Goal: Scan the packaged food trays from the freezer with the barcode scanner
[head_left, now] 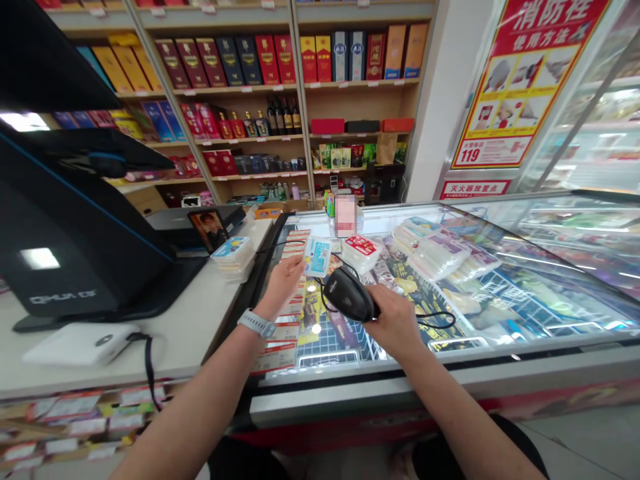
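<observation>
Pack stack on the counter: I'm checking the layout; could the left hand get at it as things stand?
Probably yes: the left hand is close by, with nothing tall between it and the pack stack. But it holds a blue-and-white pack, which might need setting down first.

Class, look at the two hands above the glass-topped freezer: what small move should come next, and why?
Probably bring the scanner slightly nearer the blue-and-white pack: the right hand grips the scanner with its wide end near the pack, which the left hand holds up by its edge. Which side carries a barcode, I cannot tell.
</observation>
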The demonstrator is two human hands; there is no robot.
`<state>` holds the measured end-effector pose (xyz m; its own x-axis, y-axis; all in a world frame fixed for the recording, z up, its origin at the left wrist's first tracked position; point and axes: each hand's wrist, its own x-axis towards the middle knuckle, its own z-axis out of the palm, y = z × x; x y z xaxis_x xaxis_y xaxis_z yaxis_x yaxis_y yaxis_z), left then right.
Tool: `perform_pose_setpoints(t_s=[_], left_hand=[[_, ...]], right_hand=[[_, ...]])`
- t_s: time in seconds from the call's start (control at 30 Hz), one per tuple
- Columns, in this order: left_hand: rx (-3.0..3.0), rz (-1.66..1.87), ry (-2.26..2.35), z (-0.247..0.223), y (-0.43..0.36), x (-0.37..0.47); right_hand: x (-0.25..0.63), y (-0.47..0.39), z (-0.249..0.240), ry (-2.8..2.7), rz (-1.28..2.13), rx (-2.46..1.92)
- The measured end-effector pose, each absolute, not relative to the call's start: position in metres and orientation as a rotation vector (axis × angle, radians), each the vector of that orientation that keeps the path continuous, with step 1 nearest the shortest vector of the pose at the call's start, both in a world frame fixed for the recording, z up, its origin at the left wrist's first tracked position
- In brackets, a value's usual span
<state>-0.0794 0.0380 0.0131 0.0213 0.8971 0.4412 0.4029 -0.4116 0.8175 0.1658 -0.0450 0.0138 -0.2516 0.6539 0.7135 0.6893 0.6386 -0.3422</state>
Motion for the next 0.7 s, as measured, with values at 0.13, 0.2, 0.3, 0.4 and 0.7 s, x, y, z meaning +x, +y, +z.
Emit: perform_pose_setpoints(t_s=[0.13, 0.2, 0.3, 0.4, 0.7], left_hand=[[1.707, 1.403, 1.279, 0.007, 0.033, -0.090], [1.683, 1.410, 1.270, 0.007, 0.033, -0.094], [1.681, 1.412, 1.272, 0.007, 0.034, -0.096], [1.701, 1.398, 1.281, 0.008, 0.034, -0.096], [1.767, 1.399, 1.424, 0.011, 0.030, -0.094]], right_hand=[[0.166, -0.045, 0.014, -1.990, -0.026, -1.086], [0.166, -0.045, 0.014, -1.984, -0.033, -1.102], [0.165, -0.044, 0.014, -1.987, -0.059, -1.123], [0.165, -0.044, 0.014, -2.009, -0.069, -1.136], [0.167, -0.043, 0.012, -2.027, -0.092, -1.197]])
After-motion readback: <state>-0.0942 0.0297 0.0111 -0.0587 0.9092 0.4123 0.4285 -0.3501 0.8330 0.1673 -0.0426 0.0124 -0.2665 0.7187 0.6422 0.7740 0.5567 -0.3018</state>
